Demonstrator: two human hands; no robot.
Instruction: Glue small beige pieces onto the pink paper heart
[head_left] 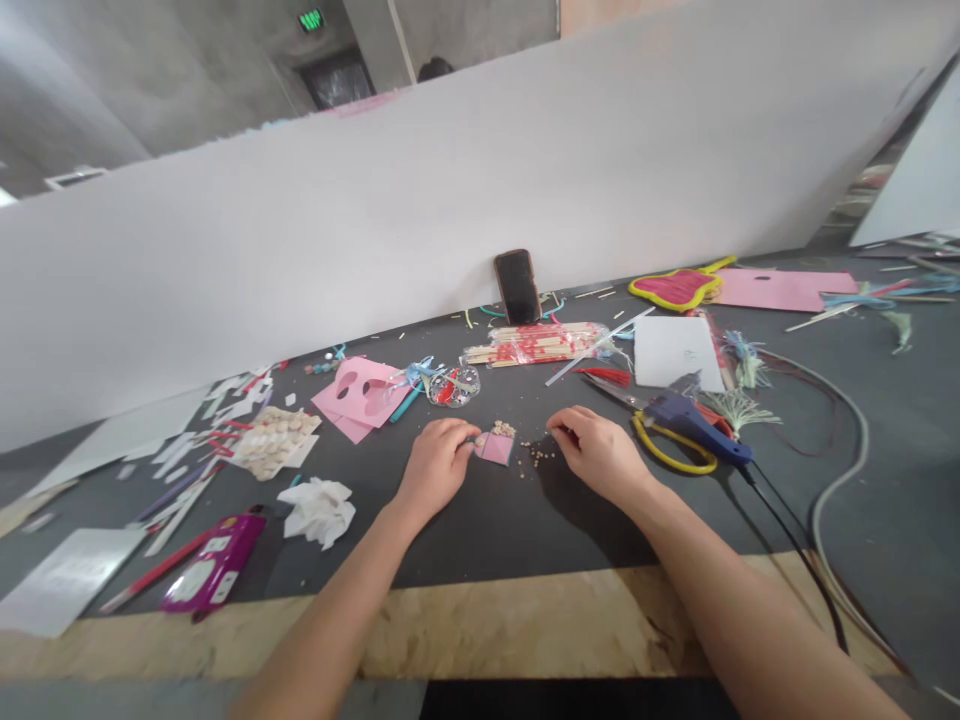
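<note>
My left hand (pixel 437 465) has its thumb and fingers closed at the left edge of a small clear packet (pixel 496 449) with pink in it. Pale beads (pixel 502 428) lie at the packet's top end. To the right of the packet, several loose tan beads (pixel 538 456) are scattered on the dark tabletop. My right hand (pixel 596 448) is just beyond them, thumb and fingertips pressed together in a pinch. Whatever sits between those fingertips is too small to make out.
Scissors (pixel 675 452) and a blue glue gun (pixel 694 420) with a cable lie right. Behind are wrapped sticks (pixel 536 345) and a leaning phone (pixel 517 286). Pink cut-out sheets (pixel 367 395), crumpled tissue (pixel 321 510) and a purple box (pixel 217 562) lie left. A white panel (pixel 360 240) stands behind.
</note>
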